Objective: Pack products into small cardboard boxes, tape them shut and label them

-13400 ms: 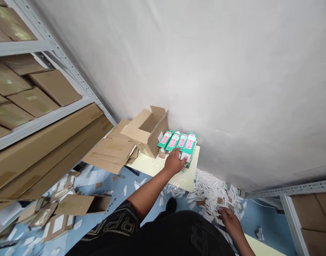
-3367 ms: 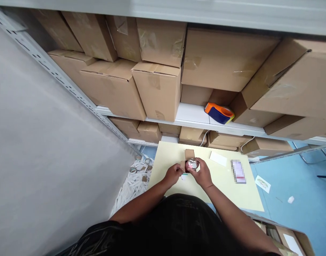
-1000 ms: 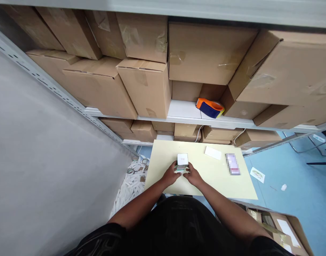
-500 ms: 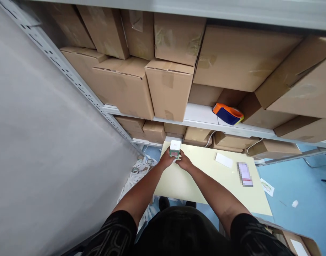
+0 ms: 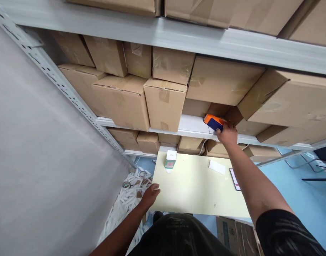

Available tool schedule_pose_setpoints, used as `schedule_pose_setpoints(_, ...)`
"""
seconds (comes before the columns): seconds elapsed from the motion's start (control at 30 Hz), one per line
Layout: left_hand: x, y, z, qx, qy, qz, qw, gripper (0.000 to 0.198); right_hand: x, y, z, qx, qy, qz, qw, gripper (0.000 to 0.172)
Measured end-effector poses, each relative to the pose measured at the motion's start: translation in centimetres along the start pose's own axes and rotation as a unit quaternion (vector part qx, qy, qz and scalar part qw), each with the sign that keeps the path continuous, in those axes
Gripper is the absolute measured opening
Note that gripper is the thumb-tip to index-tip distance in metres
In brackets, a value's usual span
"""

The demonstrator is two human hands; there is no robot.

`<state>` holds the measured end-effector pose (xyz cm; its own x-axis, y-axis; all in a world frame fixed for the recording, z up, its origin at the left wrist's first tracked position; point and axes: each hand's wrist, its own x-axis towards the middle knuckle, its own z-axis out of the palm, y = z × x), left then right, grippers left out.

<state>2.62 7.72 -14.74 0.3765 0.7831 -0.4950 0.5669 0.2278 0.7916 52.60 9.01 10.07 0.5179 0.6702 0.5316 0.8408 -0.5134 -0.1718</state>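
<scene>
My right hand [image 5: 227, 133] reaches up to the white shelf [image 5: 191, 125] and closes over the orange and blue tape dispenser [image 5: 213, 122] that lies there between cardboard boxes. My left hand [image 5: 150, 194] rests at the near left edge of the pale yellow table [image 5: 194, 188], fingers loosely curled, with nothing visible in them. A small green and white box [image 5: 170, 159] stands upright alone at the table's far left corner.
Brown cartons [image 5: 163, 96] fill the metal rack shelves. A white card [image 5: 216, 166] and a phone [image 5: 234, 179] lie on the table's right side. White paper strips and tape rings [image 5: 128, 199] litter the blue floor at the left. A grey wall [image 5: 37, 170] stands at the left.
Both hands have let go of the small green and white box, which now stands at the table's far corner. My right hand rose to the tape dispenser; my left hand drew back to the table's near edge.
</scene>
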Motion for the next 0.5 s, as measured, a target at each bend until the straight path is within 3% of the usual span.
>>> schedule_pose_setpoints(0.1,-1.5,-0.2,0.5,0.035,-0.017,0.038,0.999,0.024,1.3,1.0,1.0,-0.007,-0.040,0.013,0.999,0.041)
schedule_pose_setpoints(0.23,-1.9,1.1,0.3,0.068,-0.006,0.073,0.995,0.025,-2.2,1.1,-0.1,0.061,-0.002,-0.009,0.998,0.045)
schedule_pose_setpoints(0.37,-1.5,2.6,-0.4,0.070,-0.006,0.097,0.993,0.026,-11.3,1.2,-2.0,0.112,0.025,0.024,0.993,0.053)
schedule_pose_setpoints(0.5,-1.4,3.8,-0.6,0.081,-0.003,0.114,0.990,0.027,-22.6,2.7,-0.1,0.139,-0.051,0.027,0.989,0.049)
